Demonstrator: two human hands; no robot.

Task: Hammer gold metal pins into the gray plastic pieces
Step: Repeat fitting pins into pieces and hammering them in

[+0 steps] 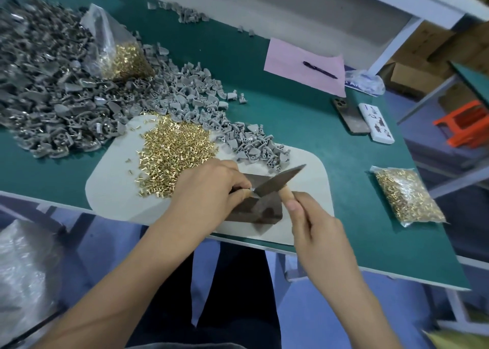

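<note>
Gold metal pins (pixel 173 150) lie heaped on a pale mat (pixel 111 187), with gray plastic pieces (pixel 79 105) piled behind and to the left. At the mat's front, the left hand (pixel 211 189) pinches a small piece against a dark metal block (pixel 254 211). The right hand (pixel 315 224) grips the wooden handle of a hammer (pixel 277 181), its head at the left fingertips. A sealed bag of pins (pixel 407 197) lies to the right on the green table (pixel 304 121).

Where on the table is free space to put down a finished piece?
Bare green table lies between the gray plastic pieces and the pink paper sheet. The left edge of the beige mat is bare too. Crowded: the loose gold pins.
</note>
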